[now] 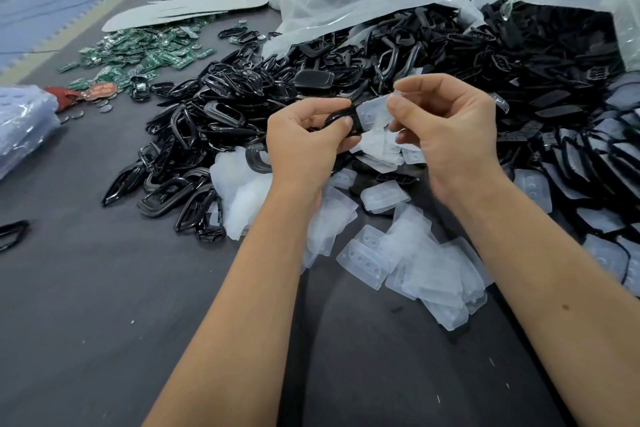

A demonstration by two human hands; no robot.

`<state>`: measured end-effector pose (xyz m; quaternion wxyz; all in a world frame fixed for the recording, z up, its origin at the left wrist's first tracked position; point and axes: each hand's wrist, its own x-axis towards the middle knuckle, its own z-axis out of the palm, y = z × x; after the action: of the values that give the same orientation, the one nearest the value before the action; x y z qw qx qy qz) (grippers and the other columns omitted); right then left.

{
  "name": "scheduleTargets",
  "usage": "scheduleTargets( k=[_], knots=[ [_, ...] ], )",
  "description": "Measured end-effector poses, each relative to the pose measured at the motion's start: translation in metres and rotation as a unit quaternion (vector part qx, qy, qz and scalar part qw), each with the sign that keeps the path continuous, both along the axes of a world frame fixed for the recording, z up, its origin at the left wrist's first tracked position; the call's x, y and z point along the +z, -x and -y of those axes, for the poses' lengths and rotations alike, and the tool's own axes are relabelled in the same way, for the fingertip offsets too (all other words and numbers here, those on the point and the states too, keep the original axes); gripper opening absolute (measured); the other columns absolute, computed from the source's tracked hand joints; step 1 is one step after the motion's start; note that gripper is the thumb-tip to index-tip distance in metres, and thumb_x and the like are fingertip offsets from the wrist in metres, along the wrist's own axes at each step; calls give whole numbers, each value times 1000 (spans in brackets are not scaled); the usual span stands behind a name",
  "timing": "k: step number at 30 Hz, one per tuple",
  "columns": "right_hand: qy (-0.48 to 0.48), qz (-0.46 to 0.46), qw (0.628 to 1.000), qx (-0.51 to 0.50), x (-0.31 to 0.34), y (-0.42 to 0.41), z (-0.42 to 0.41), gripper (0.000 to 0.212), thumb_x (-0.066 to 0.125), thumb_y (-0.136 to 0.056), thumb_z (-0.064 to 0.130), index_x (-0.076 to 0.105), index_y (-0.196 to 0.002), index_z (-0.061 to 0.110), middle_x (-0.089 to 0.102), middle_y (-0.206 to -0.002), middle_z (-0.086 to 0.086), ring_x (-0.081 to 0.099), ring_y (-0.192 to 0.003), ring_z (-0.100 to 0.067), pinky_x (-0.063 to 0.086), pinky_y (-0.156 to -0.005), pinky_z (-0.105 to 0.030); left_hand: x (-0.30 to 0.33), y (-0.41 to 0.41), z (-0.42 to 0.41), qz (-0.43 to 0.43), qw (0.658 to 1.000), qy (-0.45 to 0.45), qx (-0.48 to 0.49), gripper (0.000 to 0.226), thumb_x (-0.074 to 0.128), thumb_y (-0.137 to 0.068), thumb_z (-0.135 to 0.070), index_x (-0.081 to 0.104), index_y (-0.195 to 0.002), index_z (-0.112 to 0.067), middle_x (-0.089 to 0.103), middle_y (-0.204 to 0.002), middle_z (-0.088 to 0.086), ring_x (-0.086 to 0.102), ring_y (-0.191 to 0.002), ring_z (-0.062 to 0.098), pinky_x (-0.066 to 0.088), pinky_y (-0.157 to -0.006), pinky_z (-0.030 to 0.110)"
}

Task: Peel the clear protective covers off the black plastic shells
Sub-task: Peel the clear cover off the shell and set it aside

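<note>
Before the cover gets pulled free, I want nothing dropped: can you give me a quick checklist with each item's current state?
1. Left hand grips the black shell: ok.
2. Right hand pinches the clear cover: ok.
3. Cover partly lifted off the shell: ok.
4. Cover fully separated: not ok.
5. Pile of peeled covers lies below the hands for the drop: ok.
6. Cover intact, without tears: cannot tell.

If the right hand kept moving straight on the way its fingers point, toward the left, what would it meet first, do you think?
Probably the left hand: the right hand pinches the clear cover, whose other end sits on the black shell the left hand grips. Depth is hard to judge.
</note>
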<state>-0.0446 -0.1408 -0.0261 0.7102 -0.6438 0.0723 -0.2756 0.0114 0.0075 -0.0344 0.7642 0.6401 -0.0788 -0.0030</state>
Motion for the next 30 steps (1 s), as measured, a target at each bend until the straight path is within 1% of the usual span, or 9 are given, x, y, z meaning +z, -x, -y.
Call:
scheduleTargets(
  k=[3, 6, 10, 13, 16, 20, 24, 28, 30],
  knots=[
    [-16, -5, 1000, 19, 1, 0, -1, 9, 80, -88, 1, 76, -87, 10, 74, -73, -5, 68, -61, -17, 57, -58, -25, 2, 4, 1, -15, 1000, -3, -9, 18, 71, -88, 11, 78, -99, -2, 76, -87, 17, 74, -65, 27, 60, -62, 26],
    [-8, -10, 999, 30, 1, 1, -1, 7, 80, -88, 2, 75, -86, 6, 75, -75, -10, 69, -59, -18, 56, -56, -25, 3, 6, 2, -8, 999, -8, -33, 17, 71, -89, 9, 78, -102, -1, 76, -93, 20, 73, -62, 25, 58, -61, 24],
    [41, -16, 999, 21, 0, 0, -1, 10, 81, -87, 3, 75, -81, 8, 75, -73, -8, 66, -58, -17, 53, -51, -26, 4, 8, 2, 2, 997, 9, -78, 12, 77, -89, 1, 78, -100, 0, 78, -93, 17, 75, -76, 23, 61, -68, 28],
    [85, -27, 996, 2, -2, -1, 2, 8, 82, -87, 6, 77, -81, 9, 74, -72, -7, 61, -55, -16, 52, -48, -27, 5, 7, 1, -16, 995, 16, -95, 10, 71, -94, -2, 78, -101, 1, 78, -96, 19, 77, -85, 26, 62, -72, 30],
    [128, -35, 991, -7, -4, -2, 7, 7, 83, -87, 10, 78, -83, 11, 72, -67, -6, 57, -50, -15, 48, -46, -26, 6, 6, 1, -59, 993, 34, -98, 25, 59, -104, -14, 79, -96, -2, 78, -96, 18, 77, -83, 33, 63, -72, 34],
    [134, -31, 990, 12, -5, -3, 11, 7, 85, -85, 13, 79, -81, 15, 68, -61, 2, 55, -48, -10, 44, -47, -22, 8, 5, 1, -80, 991, 48, -95, 40, 51, -108, -27, 79, -92, -3, 80, -90, 10, 77, -78, 34, 64, -68, 35],
    [155, -33, 987, 11, -6, -4, 13, 9, 87, -83, 14, 80, -80, 19, 70, -62, 6, 58, -50, -4, 44, -51, -15, 8, 6, 2, -74, 991, 41, -108, 41, 50, -108, -28, 78, -96, 0, 80, -89, 7, 78, -80, 35, 65, -68, 35],
    [173, -40, 984, -11, -6, -4, 13, 14, 90, -81, 17, 76, -78, 19, 73, -66, 1, 59, -51, -7, 45, -50, -18, 8, 7, 1, -74, 990, 45, -110, 35, 54, -107, -23, 78, -96, 1, 79, -94, 15, 78, -81, 35, 64, -67, 35],
    [175, -42, 983, -19, -5, -4, 13, 15, 90, -80, 19, 75, -76, 20, 72, -65, 0, 59, -49, -8, 45, -50, -20, 8, 7, 0, -66, 991, 39, -113, 25, 58, -104, -14, 78, -100, 2, 77, -100, 21, 77, -82, 35, 63, -68, 32]
  ],
)
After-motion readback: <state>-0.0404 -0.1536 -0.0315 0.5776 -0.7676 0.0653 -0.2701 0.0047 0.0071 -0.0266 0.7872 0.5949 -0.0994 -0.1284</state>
